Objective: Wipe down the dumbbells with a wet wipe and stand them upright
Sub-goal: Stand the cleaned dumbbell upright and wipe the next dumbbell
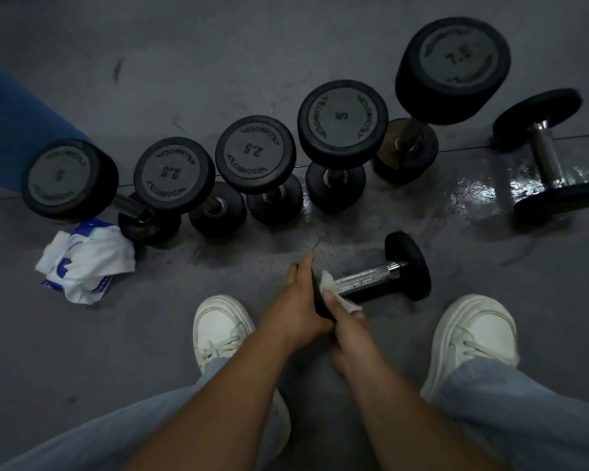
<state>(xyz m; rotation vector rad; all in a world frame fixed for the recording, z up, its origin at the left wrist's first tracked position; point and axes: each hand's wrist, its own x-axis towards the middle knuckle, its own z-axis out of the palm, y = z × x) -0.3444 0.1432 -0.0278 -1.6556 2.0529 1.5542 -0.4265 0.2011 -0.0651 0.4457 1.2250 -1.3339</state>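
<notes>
Dumbbell (368, 283) on floor, long axis sideways, free head pointing right

A row of upright dumbbells (255, 154) crosses the middle of the frame, rising from left to upper right. At the right edge a side dumbbell (547, 154) lies on the floor (456, 232). Below the row, at centre, the near dumbbell (381, 281) lies above and between two shoes (218, 321). The left hand (295, 302) is at its left end, and the right hand (349, 329) is beside it with a wet wipe (329, 282) on the handle. A wipe packet (85, 260) lies at the left, just below the row.
</notes>
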